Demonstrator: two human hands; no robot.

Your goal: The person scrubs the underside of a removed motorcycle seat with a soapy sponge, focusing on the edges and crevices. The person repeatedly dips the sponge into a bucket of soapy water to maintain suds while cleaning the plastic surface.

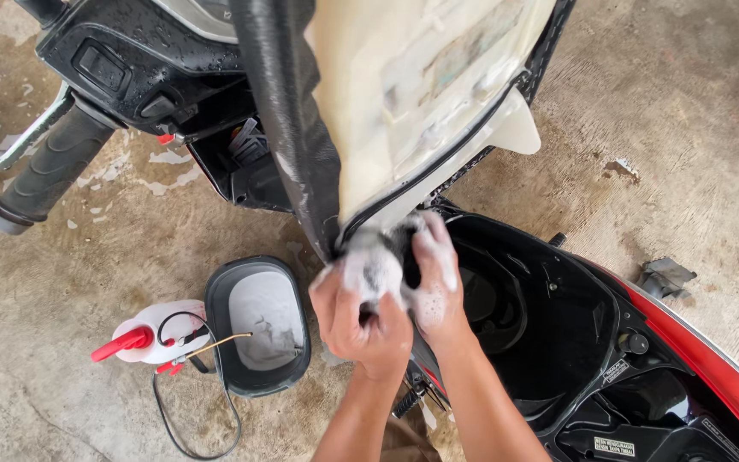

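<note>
Left hand (359, 315) fisted on a soapy sponge (368, 267); right hand (434, 278) loosely open, sudsy, both at raised scooter seat (387, 103) hinge.

A grey basin of foam (258, 325) and a white pump sprayer (160, 332) are seen on wet concrete floor (70, 282).

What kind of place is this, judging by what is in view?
Probably an outdoor wash spot or small workshop yard. A scooter stands on wet concrete floor, its seat raised. Both hands, left and right, are soapy; a tub and sprayer sit nearby.
</note>
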